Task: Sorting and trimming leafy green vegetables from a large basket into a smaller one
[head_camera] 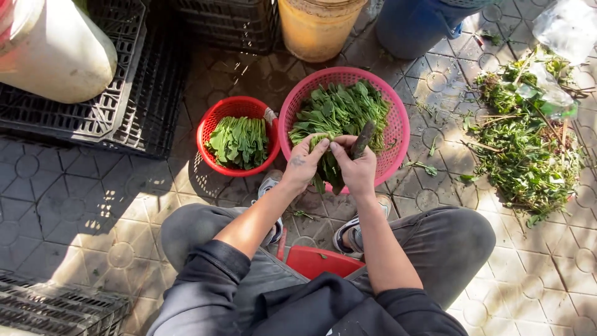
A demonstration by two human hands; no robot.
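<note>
Dark sleeves nearest, red stool (323, 261) seen between knees, leafy bunch (328, 167) gripped by left hand (305, 163) and right hand (356, 167), knife (364, 138) also clasped in right, above pink basket (398, 134) edge, red basket (211, 121) beside.

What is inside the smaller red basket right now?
The red basket holds a loose pile of green leaves, stems together. The leaves cover most of its bottom, so anything beneath them cannot be seen. Neither hand touches it.

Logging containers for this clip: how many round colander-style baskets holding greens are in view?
2: a small red basket left of the hands, and a larger pink basket right beside it, behind the hands. None looks hidden.
</note>
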